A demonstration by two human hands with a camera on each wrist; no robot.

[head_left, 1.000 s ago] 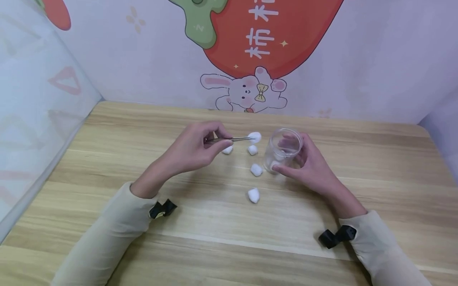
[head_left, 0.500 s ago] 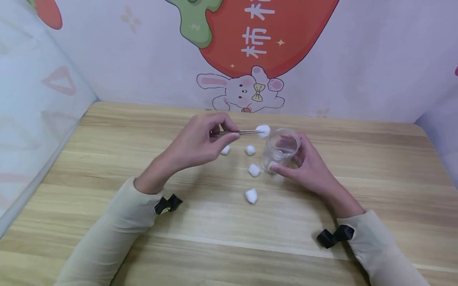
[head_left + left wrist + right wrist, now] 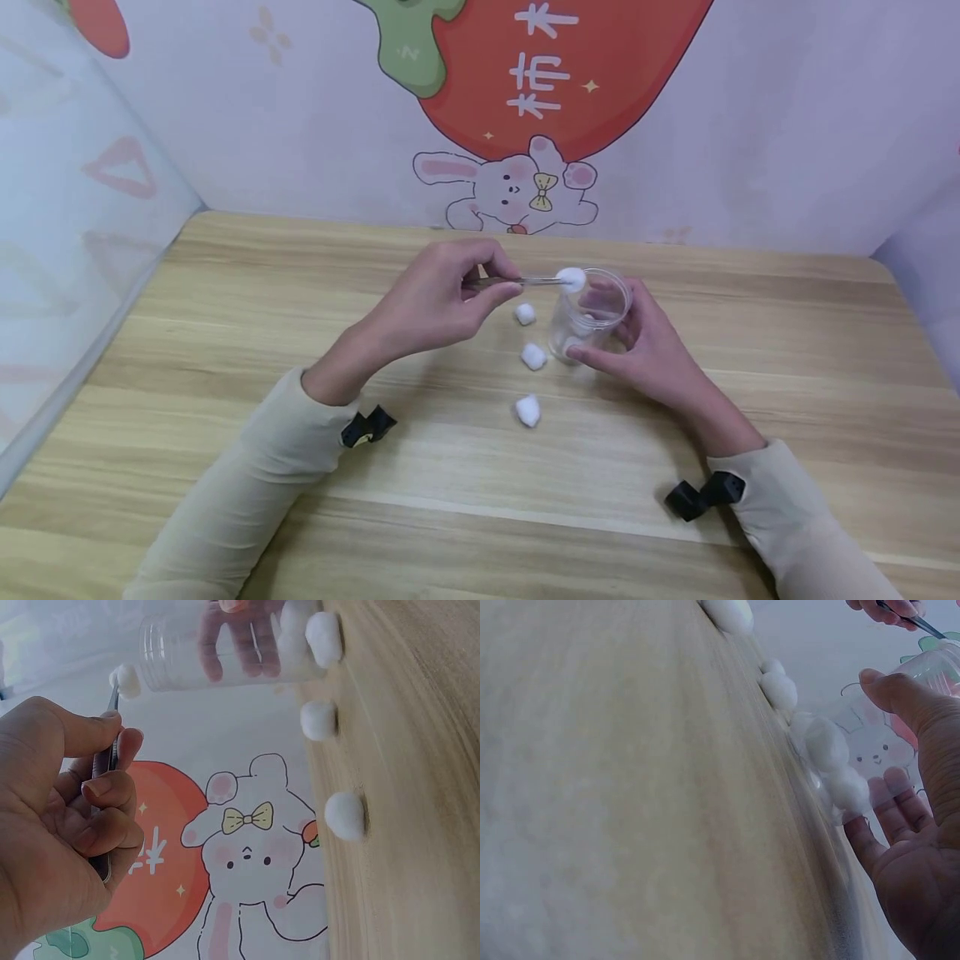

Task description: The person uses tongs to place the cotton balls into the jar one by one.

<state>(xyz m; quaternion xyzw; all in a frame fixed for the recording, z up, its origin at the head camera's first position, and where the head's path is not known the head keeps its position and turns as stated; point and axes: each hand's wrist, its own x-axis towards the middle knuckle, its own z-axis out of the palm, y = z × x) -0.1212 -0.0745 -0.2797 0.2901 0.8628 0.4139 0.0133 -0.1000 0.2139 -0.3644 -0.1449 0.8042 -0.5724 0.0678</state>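
Observation:
My left hand (image 3: pixel 442 293) grips metal tweezers (image 3: pixel 534 281), their tips pinching a white cotton ball (image 3: pixel 572 279). In the head view that ball overlaps the rim of a clear jar (image 3: pixel 564 327); the left wrist view shows it just outside the mouth (image 3: pixel 129 681). My right hand (image 3: pixel 663 358) is curled round the jar, thumb in front and fingers behind. Cotton balls (image 3: pixel 826 744) lie at the bottom inside. On the table, left of the jar, sit three loose cotton balls: a far one (image 3: pixel 525 313), a middle one (image 3: pixel 534 357) and a near one (image 3: pixel 528 411).
Everything stands on a wood-grain table (image 3: pixel 450 517). A printed backdrop (image 3: pixel 750 125) with a rabbit and a red fruit rises behind its far edge, and another pale panel (image 3: pixel 67 208) borders the left side.
My left hand has moved right, carrying the cotton ball in the tweezers from left of the jar to its rim. One loose ball is now hidden behind that hand. The right hand stays put.

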